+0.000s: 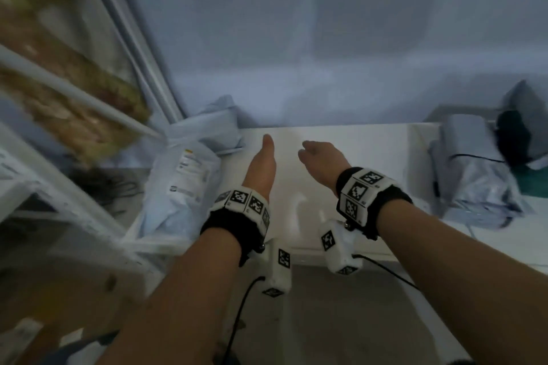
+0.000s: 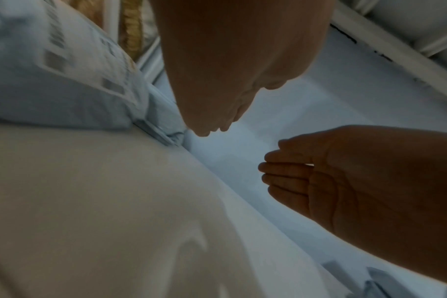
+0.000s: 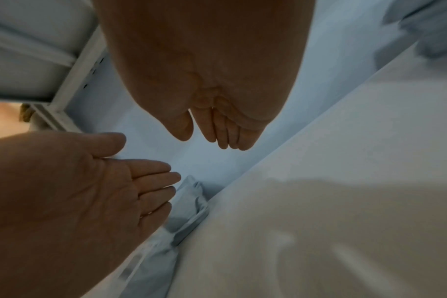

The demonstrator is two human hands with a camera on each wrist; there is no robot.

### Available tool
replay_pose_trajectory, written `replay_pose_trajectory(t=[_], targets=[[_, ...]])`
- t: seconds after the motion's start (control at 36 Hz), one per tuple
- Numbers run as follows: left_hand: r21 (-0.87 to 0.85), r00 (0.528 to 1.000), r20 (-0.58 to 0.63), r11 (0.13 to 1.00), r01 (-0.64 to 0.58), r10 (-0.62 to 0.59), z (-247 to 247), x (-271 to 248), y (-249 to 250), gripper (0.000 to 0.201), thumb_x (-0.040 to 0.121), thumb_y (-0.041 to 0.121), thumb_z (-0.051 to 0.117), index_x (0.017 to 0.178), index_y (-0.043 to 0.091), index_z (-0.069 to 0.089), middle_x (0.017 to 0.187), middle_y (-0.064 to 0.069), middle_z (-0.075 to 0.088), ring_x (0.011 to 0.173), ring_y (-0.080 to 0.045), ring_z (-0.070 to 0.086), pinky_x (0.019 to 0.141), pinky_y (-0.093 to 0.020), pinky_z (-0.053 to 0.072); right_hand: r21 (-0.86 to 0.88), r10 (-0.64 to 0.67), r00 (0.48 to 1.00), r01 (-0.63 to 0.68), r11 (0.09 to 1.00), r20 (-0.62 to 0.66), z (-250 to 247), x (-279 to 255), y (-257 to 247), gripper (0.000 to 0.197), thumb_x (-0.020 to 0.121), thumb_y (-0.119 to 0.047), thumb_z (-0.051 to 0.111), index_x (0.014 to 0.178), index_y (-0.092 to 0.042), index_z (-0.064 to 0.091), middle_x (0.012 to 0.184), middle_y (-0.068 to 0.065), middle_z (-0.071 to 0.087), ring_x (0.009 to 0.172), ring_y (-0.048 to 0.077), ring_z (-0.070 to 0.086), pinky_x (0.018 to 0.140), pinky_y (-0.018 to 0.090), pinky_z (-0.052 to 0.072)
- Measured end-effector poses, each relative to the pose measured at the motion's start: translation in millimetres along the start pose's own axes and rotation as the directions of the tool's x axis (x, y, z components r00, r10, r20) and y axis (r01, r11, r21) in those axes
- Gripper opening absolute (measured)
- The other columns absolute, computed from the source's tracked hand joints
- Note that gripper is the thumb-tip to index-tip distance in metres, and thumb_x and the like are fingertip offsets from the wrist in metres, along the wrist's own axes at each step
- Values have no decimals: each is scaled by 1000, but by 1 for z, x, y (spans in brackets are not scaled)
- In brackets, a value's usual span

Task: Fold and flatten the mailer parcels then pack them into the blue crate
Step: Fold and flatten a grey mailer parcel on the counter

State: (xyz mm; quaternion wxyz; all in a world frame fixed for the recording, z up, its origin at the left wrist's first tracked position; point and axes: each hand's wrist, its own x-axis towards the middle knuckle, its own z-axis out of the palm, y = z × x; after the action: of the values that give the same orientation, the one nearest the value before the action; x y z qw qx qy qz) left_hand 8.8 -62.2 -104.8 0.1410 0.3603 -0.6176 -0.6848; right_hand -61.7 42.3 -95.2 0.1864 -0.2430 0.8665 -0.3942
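White table (image 1: 370, 151), two hands, left (image 1: 262, 167) and right (image 1: 321, 160), both flat-fingered, holding nothing, two mailer heaps (image 1: 184, 181) flanking.

White counter (image 1: 341, 163), glossy, with pale reflections near its front edge. Pale grey-blue mailer parcels (image 1: 184, 184) at left, the nearest bearing a white label with grey print blocks and a small yellow mark. More grey-blue mailer parcels (image 1: 474, 175) at far right, beside something black. Black wristbands (image 1: 382, 201) carrying white blocks patterned with black-and-white square codes. Pale bluish wall (image 1: 326, 38) beyond. White shelf frame (image 1: 74, 95) at left, brown and green blur behind.
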Motion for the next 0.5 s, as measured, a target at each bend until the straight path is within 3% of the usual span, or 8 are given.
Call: replay_pose_trajectory(t=[0.06,0.11,0.17,0.22,0.31,0.36,0.44,0.5], targets=[[9,999,-35,1000,-4,4,-24,-6,0,79,82,73,40,137,17,51,140,-3,49,127,-24,49,112,-43,35,-10,-27,998,27,1000,58,25,4,-15,50,101,-32,41,147,-13,37,154,5,34,141,23,32,111,24,23],[22,996,-83,1000,-7,9,-44,-11,3,70,80,73,45,124,20,58,136,-4,55,121,-22,54,108,-40,39,0,-40,995,40,999,93,44,7,-26,50,101,-34,41,146,-13,38,154,5,35,141,23,32,112,25,23],[21,985,-168,999,-45,48,-64,-15,6,33,95,53,45,110,26,56,115,0,63,99,-14,59,96,-29,46,19,-44,992,42,999,119,62,10,-35,51,101,-36,41,146,-12,39,153,5,36,141,24,33,112,26,23],[35,960,-267,996,-77,83,-85,-15,9,18,101,40,41,113,29,48,102,9,59,91,-8,52,91,-22,39,43,-54,987,48,998,154,81,14,-44,52,101,-38,40,146,-11,39,153,6,37,140,24,34,114,29,24],[197,900,-406,977,-82,157,-119,-7,11,43,92,60,43,125,34,52,122,11,56,106,-9,49,100,-25,35,75,-58,979,43,996,196,102,18,-52,55,101,-41,38,147,-11,37,153,6,36,141,24,33,116,32,24],[270,872,-464,962,-32,159,-143,7,7,67,76,81,36,122,37,57,128,4,61,110,-20,59,101,-40,44,88,-55,972,36,995,229,116,21,-57,57,101,-43,36,148,-11,33,155,6,33,142,24,31,116,33,23],[281,936,-332,959,-22,119,-162,14,7,61,97,58,27,139,17,45,144,-9,46,130,-29,46,106,-37,39,106,-60,960,32,994,273,132,24,-63,61,101,-46,34,151,-11,27,157,6,27,144,23,27,117,33,21],[321,930,-341,947,-20,135,-176,16,6,56,103,44,24,141,7,41,145,-13,44,133,-29,42,100,-30,38,115,-68,953,35,993,295,141,29,-66,62,101,-47,33,151,-12,25,158,6,25,144,23,26,117,32,20]])
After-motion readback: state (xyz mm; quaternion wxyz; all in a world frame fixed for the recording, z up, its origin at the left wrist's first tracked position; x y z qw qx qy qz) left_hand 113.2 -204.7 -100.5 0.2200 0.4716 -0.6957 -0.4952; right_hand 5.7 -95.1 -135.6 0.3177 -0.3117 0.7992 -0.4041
